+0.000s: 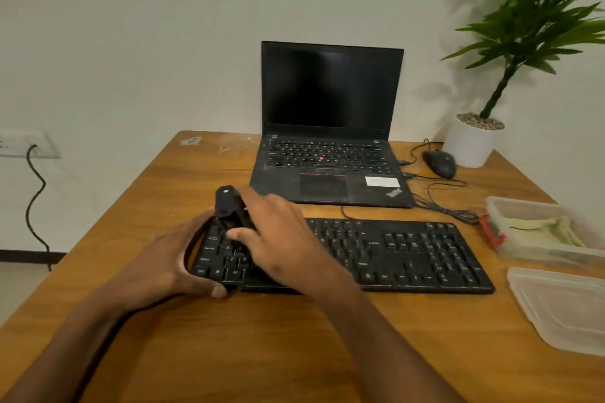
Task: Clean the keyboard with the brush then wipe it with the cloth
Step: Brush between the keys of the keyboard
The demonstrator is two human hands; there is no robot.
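2 hands at the keyboard's (393, 252) left end on our counter (262, 337): left hand (173, 258) grips that edge, right hand (281, 239) closed around the black brush (229, 206), upright over the left keys. Cloth (543, 229) sits in a container (540, 249), well right of both grips.

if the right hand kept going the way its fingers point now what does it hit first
The right hand points left and slightly away across the keyboard, holding the black brush. Going straight on, it would likely meet the left hand gripping the keyboard's left end, though depth is hard to judge.
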